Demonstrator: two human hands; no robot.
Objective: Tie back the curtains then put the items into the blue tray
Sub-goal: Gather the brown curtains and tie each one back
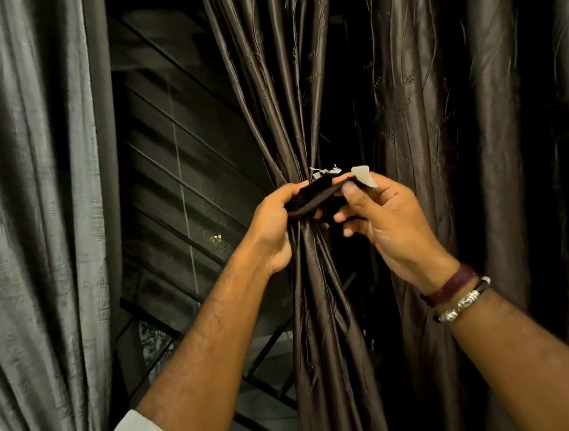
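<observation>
A dark brown satin curtain (pixel 294 87) hangs in the middle, gathered into a tight bunch at waist height. A dark brown tie-back strap (pixel 312 197) is wrapped around the bunch. My left hand (pixel 275 228) grips the gathered fabric and one end of the strap. My right hand (pixel 388 220) pinches the strap's other end, where a pale grey patch (pixel 364 175) shows at the tip. Both ends meet in front of the bunch. The blue tray is not in view.
A grey curtain (pixel 37 202) hangs at the left. Another dark brown curtain panel (pixel 441 133) hangs loose at the right. Between them a dark window with slanted bars (pixel 174 149) shows. A thin cord (pixel 181 190) hangs by the window.
</observation>
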